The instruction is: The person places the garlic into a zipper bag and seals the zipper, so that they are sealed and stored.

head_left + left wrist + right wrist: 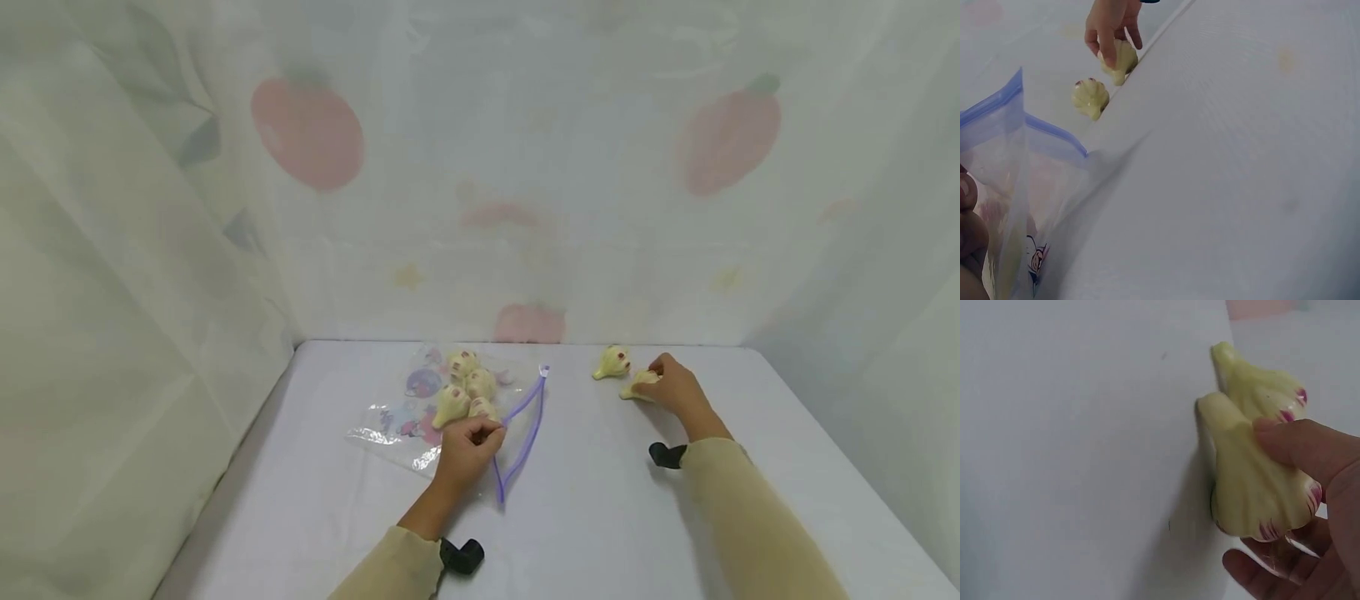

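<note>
Several pale-yellow garlic bulbs point(1250, 481); purple-streaked

Looks like smooth plastic on the garlic bulbs point(1254, 481), softly glossy along the ridges. Shows thin, clear, shiny film, wrinkled in places, on the plastic bag point(405, 437), with smooth plastic along the zip strip point(997, 99). Appears smooth and matt across the desk point(300, 500); like faintly sheeny cloth or plastic sheeting, hard to say which, on the curtain point(600, 167); like matt cloth on the sleeve point(750, 517).
</note>
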{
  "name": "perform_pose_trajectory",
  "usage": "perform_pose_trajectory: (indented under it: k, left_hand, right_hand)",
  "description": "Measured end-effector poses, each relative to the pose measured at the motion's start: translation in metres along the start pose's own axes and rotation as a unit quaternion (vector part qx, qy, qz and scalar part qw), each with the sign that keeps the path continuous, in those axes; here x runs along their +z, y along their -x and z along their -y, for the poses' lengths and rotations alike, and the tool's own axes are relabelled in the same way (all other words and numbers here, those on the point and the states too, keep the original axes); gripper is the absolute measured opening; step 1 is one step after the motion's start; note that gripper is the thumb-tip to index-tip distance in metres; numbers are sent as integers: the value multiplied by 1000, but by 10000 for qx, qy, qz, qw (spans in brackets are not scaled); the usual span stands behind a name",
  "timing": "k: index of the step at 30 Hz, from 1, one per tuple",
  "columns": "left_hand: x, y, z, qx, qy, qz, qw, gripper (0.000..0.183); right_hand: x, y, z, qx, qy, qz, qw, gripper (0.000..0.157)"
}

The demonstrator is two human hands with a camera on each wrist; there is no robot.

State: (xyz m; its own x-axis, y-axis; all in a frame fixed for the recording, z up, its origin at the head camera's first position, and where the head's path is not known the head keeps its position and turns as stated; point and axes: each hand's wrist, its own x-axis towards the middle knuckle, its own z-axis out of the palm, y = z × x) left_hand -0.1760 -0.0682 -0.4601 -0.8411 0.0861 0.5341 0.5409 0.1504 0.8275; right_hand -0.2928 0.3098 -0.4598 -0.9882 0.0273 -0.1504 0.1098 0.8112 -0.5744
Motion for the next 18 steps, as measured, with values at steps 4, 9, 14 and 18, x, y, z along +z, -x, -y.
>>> perform_pose_trajectory:
  k: [4,9,14,18]
  left_hand:
    - [0,0,0,-44,-43,-7,10000,6]
    - [0,0,0,-95,-33,-6,9999,6]
    - [1,-1,-1,-36,55,-32,10000,7]
    - [1,-1,-2,86,36,-77,9999,6]
  right_hand:
    - [9,8,0,400,-841,-89,9956,68]
    - [27,20,8,604,-1520,-396,9857,74]
    - [42,34,17,426,-1837,-633,9800,78]
    - [50,44,19,263,-1629,-745,9835,74]
